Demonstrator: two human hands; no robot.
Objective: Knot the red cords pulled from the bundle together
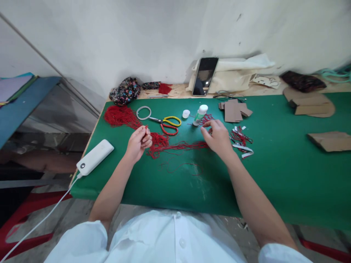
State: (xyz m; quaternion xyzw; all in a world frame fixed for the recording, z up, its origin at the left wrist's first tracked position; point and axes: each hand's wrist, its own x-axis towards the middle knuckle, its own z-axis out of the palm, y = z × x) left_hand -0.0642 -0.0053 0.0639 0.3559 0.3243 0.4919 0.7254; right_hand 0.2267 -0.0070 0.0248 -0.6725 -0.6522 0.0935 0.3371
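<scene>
Thread (189,145) strung across mat (170,186), bunched beside left hand (139,143). Wisp of thread pinched narrowly between left thumb and finger. Right hand (218,138) half-curled at strands' far end; whether any are gripped cannot be told. Thread judged light, limp, easily tangled; best taken by fingertips, strands gathered.

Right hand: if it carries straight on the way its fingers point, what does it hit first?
Probably the white-and-green glue stick, just beyond the right hand's fingertips; with one view, depth is unclear, so it might pass slightly beside it.
</scene>
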